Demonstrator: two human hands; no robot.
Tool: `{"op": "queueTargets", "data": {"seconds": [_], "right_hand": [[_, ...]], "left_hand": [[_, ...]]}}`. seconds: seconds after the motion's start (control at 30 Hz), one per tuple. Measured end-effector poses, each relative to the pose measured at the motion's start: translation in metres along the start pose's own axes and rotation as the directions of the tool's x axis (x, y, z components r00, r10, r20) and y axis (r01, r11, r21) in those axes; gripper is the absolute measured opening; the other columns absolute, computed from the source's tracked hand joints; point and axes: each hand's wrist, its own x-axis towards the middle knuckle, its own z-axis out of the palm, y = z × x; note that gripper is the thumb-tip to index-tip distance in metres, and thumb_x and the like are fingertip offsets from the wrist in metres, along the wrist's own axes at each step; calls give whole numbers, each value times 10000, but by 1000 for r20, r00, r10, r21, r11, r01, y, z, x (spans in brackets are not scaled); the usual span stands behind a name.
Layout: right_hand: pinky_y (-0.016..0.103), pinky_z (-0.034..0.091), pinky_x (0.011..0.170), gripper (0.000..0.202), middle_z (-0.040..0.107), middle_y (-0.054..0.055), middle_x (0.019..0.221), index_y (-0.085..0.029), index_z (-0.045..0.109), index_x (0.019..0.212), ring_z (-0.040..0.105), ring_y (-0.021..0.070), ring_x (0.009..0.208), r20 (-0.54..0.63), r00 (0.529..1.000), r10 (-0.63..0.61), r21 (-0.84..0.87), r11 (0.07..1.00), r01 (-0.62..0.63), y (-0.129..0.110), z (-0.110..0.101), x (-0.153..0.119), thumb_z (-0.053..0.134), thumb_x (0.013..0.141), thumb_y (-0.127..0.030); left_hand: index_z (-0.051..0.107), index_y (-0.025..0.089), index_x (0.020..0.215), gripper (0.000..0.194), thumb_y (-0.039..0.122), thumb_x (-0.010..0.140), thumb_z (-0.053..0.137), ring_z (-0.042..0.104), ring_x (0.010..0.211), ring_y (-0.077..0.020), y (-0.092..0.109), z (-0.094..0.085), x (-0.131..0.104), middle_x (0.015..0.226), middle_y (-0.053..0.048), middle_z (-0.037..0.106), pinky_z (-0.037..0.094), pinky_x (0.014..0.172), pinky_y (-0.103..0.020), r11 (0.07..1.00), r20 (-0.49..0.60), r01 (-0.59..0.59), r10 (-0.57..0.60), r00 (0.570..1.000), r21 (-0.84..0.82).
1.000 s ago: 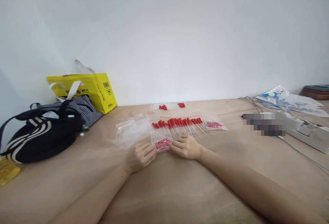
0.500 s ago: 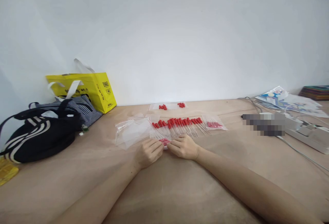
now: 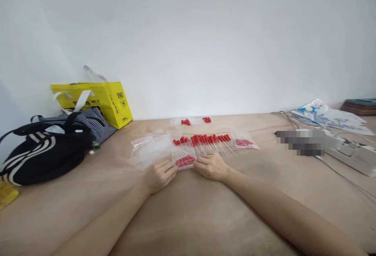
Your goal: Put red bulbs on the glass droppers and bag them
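A small clear zip bag (image 3: 184, 157) with several red-tipped sticks inside lies at the near middle of the table. My left hand (image 3: 160, 175) is closed on its near left corner. At its near right corner my right hand (image 3: 211, 166) pinches the edge. Loose red-tipped sticks (image 3: 210, 140) lie in a row just behind my hands. Flat clear bags (image 3: 151, 150) are stacked to the left. Right of the row rests another clear bag (image 3: 246, 140) with red-tipped sticks in it.
Farther back lie bags with red pieces (image 3: 190, 121). A yellow bag (image 3: 117, 107), a striped bag (image 3: 101, 128) and a black bag (image 3: 44, 156) stand at left. At right are a white power strip (image 3: 352, 154), cables and plastic packaging (image 3: 331, 117).
My left hand has moved left, away from my right hand, along the bag's near edge. More of the bag and its red tips now shows between them.
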Motion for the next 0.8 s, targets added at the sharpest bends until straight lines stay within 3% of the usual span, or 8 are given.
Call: {"op": "queueTargets", "data": {"seconds": [0.3, 0.5, 0.8], "right_hand": [[261, 197, 465, 267, 523, -16, 559, -159, 517, 617, 395, 78, 472, -5, 999, -32, -17, 999, 32, -6, 8, 8, 364, 835, -144], [262, 188, 475, 231, 527, -16, 559, -168, 510, 622, 406, 88, 512, -14, 999, 30, -40, 999, -30, -5, 6, 9, 401, 825, -167], [266, 209, 488, 229, 523, -2, 581, -163, 514, 659, 429, 103, 546, 26, 999, -47, -39, 998, 48, -21, 20, 31, 377, 841, -137]], "left_hand": [[585, 144, 744, 237, 131, 848, 373, 578, 586, -115, 1, 1, 3, 649, -20, 617, 475, 545, -222, 1000, -34, 24, -25, 999, -5], [576, 134, 787, 217, 135, 862, 372, 581, 579, -119, 1, 1, 2, 654, -25, 616, 468, 522, -222, 995, -36, 97, -97, 995, -16], [579, 123, 841, 269, 87, 855, 313, 604, 649, -138, 1, 0, 2, 736, -61, 643, 498, 587, -242, 999, -71, 44, -43, 997, 10]]}}
